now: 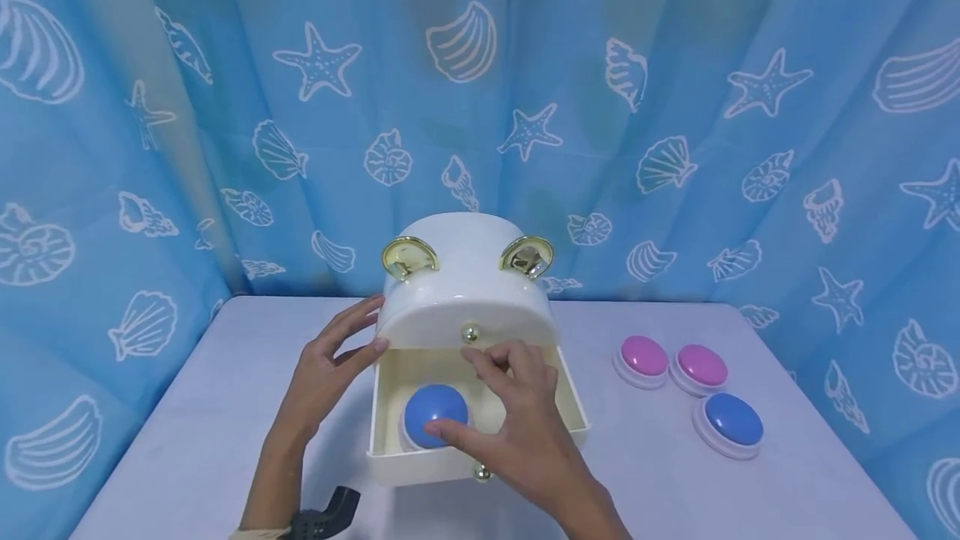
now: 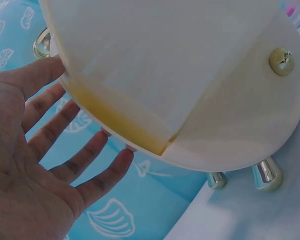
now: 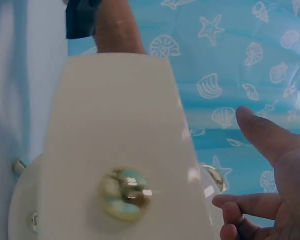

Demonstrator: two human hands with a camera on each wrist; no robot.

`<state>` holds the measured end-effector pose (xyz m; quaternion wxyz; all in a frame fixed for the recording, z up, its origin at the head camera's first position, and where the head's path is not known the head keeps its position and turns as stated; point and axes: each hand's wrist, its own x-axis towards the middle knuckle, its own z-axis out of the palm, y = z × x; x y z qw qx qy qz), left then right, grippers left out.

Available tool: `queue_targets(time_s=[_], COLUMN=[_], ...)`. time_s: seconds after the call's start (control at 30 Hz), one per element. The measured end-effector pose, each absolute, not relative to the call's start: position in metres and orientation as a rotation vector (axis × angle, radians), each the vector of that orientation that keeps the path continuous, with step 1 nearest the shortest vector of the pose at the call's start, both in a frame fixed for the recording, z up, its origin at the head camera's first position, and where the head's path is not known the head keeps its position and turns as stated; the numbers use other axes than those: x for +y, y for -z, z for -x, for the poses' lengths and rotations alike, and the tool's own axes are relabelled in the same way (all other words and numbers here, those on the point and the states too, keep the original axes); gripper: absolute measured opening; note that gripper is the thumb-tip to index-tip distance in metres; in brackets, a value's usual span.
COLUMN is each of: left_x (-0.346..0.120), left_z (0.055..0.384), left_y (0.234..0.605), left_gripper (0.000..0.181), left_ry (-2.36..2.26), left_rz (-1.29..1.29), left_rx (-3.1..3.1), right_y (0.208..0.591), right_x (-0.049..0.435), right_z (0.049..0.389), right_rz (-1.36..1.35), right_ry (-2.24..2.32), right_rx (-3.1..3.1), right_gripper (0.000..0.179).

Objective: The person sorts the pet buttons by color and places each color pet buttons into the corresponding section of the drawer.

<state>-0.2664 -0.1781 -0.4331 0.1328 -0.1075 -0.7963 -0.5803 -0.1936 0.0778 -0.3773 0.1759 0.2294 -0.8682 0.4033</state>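
A white drawer box with gold ears stands on the table, its lower drawer pulled out. Inside that drawer lies a blue domed button on a white base. My left hand is at the box's left side, and the left wrist view shows its spread fingers right at the box edge. Over the drawer hangs my right hand, thumb stretched out and overlapping the blue button in the head view. Its other fingers are loosely bent near the upper gold knob, with nothing held between thumb and fingers.
To the right on the white table sit two pink domed buttons and another blue domed button. A blue curtain with shell prints hangs behind. The drawer's gold knob sticks out at its front.
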Motion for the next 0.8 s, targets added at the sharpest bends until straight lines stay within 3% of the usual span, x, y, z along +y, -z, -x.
queue_targets(time_s=[0.27, 0.8], left_x=[-0.178, -0.177], left_z=[0.266, 0.265], left_y=[0.433, 0.433], left_gripper=[0.056, 0.056], left_ry=[1.681, 1.68], left_rz=[0.304, 0.293], left_rx=[-2.315, -2.325], right_y=[0.376, 0.409], right_x=[0.1, 0.196], right_z=[0.189, 0.197], right_rz=[-0.605, -0.126], right_ry=[-1.083, -0.87], right_rx=[-2.385, -2.485], right_gripper=[0.056, 0.053])
